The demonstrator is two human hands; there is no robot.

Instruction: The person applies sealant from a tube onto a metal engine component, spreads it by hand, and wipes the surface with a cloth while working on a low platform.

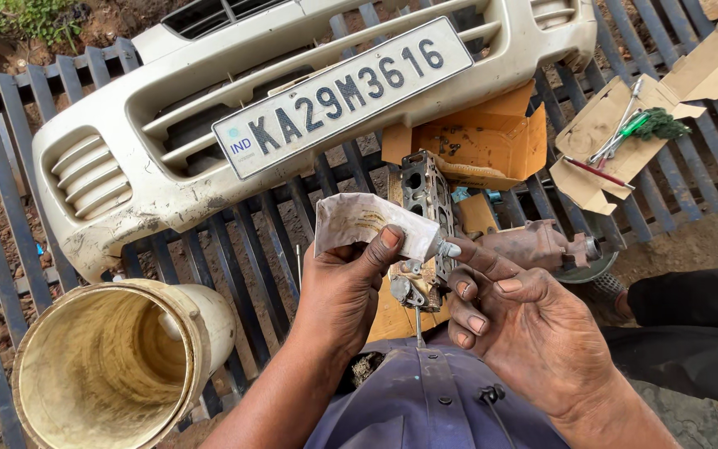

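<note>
— Blue metal slats [10,208] over bare dirt make the work floor, with a cream car bumper [126,166] lying beyond the hands. What does the left hand [338,295] have?

— A flattened white tube [363,223], pinched between thumb and fingers, nozzle turned toward the right hand [525,333], probably so paste lands on a fingertip.

— And that one?

— Open, fingers loosely curled, forefinger at the nozzle. Just beyond both hands sits a grimy metal engine part [425,199]. Left of the left hand lies a cream plastic drum [118,357]; cardboard [608,125] with tools [625,133] lies far right.
</note>
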